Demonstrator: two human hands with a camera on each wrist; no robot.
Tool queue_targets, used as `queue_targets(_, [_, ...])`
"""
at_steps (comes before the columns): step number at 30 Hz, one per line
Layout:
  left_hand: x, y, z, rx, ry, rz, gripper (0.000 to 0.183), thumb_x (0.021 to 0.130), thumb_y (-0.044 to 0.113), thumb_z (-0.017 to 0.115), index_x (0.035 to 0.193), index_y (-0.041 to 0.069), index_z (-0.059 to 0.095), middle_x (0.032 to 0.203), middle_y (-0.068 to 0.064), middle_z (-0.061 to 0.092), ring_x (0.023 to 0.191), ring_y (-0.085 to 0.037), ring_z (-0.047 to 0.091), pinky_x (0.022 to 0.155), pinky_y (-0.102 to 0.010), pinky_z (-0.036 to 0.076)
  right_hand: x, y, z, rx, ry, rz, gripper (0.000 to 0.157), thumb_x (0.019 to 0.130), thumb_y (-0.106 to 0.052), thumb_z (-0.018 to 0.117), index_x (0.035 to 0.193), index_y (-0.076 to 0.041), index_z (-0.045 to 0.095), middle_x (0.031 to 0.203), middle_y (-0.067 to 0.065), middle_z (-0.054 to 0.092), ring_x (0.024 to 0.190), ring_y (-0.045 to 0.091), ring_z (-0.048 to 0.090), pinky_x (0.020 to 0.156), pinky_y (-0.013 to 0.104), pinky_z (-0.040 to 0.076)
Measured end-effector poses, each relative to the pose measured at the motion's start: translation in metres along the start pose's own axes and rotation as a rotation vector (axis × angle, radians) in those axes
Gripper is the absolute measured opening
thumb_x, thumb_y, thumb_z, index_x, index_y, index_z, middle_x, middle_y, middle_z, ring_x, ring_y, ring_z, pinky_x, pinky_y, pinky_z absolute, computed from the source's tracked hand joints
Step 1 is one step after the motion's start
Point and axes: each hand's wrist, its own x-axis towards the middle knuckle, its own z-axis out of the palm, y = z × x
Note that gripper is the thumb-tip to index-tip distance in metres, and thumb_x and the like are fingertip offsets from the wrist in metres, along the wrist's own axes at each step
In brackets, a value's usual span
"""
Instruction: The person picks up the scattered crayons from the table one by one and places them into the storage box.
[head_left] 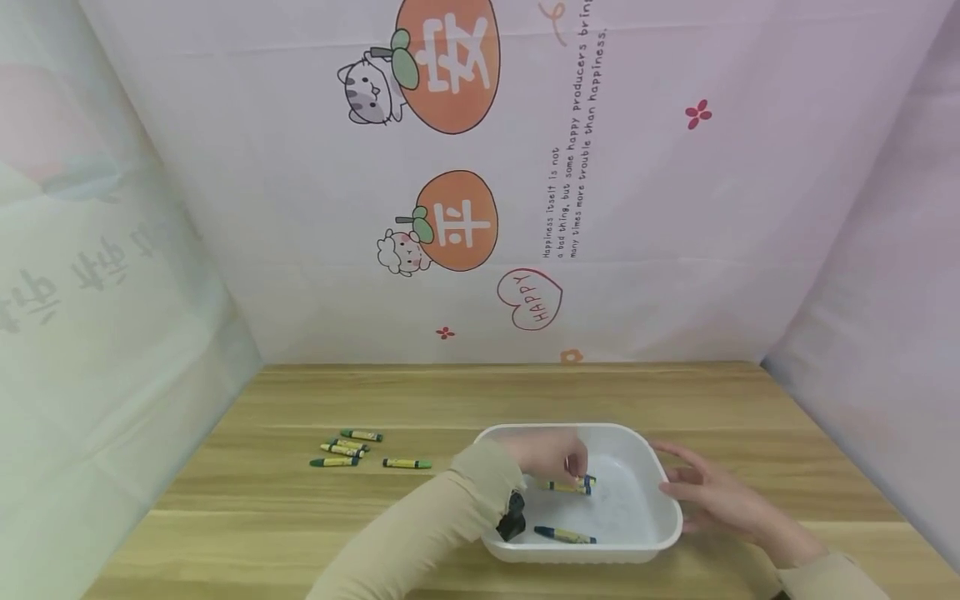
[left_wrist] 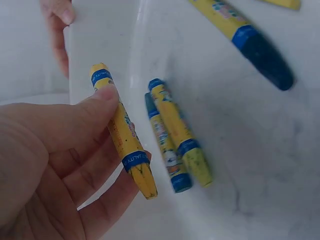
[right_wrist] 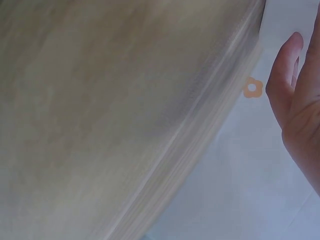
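My left hand is inside a white plastic tray, pinching a yellow crayon between thumb and fingers. Beneath it in the left wrist view, a yellow-green crayon and a dark-tipped crayon lie side by side. Nearer the tray's front wall is a dark teal crayon. At the tray's right rim, my right hand touches the edge with its fingers spread. In the right wrist view, only part of that hand shows.
On the wooden table, left of the tray, lie several green-toned crayons in a loose group. A light-green crayon is set apart from them. Printed cloth hangs at the back and sides. A black object sits at my left wrist.
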Motion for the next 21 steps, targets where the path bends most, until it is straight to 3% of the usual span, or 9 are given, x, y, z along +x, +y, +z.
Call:
queue_targets(5, [0.0,0.002,0.007,-0.009,-0.013,-0.01,0.008,0.082,0.01,0.073,0.082,0.014,0.067,0.08,0.009,0.061,0.074,0.0,0.052,0.063,-0.011,0.044,0.0,-0.001,0.001,-0.011,0.002,0.001,0.052,0.096,-0.014,0.052,0.117,-0.06,0.04,0.121,0.026,0.047,0.093,0.024,0.062,0.073,0.044,0.057])
queue_targets(13, [0.004,-0.003,0.023,0.003,-0.01,-0.024,0.01,0.079,0.012,0.076,0.079,0.015,0.066,0.073,0.011,0.057,0.067,0.001,0.049,0.061,-0.011,0.041,-0.001,-0.002,0.001,0.028,-0.015,-0.01,0.052,0.096,-0.013,0.052,0.116,-0.06,0.042,0.114,0.014,0.051,0.094,0.024,0.061,0.075,0.045,0.056])
queue_targets(21, [0.003,-0.002,0.027,0.0,0.005,-0.056,0.014,0.076,0.014,0.078,0.079,0.016,0.065,0.071,0.012,0.057,0.065,0.0,0.05,0.059,-0.012,0.042,-0.001,0.0,0.0,0.052,-0.035,-0.022,0.051,0.096,-0.013,0.051,0.119,-0.058,0.042,0.113,0.012,0.052,0.096,0.024,0.061,0.077,0.048,0.055])
